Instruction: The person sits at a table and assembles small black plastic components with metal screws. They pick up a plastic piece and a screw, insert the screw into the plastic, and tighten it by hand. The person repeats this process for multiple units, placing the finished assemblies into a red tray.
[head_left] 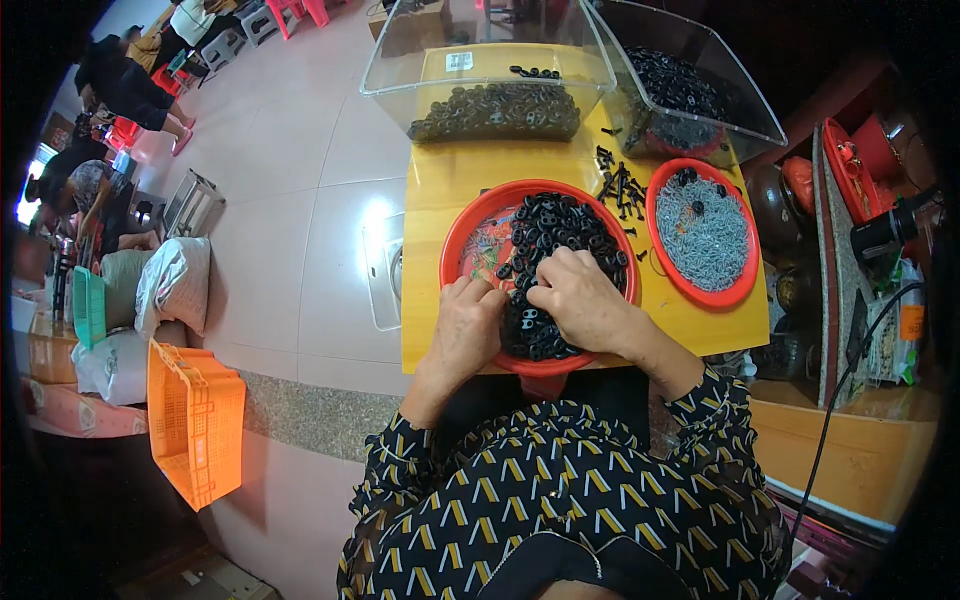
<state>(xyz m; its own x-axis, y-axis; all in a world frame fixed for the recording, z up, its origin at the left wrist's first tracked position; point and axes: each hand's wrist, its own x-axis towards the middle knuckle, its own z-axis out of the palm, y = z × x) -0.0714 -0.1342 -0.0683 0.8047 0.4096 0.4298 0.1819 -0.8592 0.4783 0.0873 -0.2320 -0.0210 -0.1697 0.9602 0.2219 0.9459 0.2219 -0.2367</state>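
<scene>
1. Two bare hands work above a red basin (448, 255) at the near edge of the yellow table (425, 180).
2. Black oval pieces (560, 225) fill most of that basin; thin silvery pieces (488, 245) lie toward its left side.
3. Left hand (470, 318): fingers curled, over the basin's near-left part; whether its grip has closed on a piece cannot be told.
4. Right hand (585, 305): fingers bent inward, just beside the left, over the black pieces; its grip is likewise hidden.
5. One smaller red basin (715, 299), near the table's right edge, carries silvery screws (705, 245) and a few black pieces.
6. Loose black screw-like parts (622, 190) lie between the basins.
7. Two clear bins, left (490, 88) and right (715, 121), hold dark pieces toward the table's far edge.
</scene>
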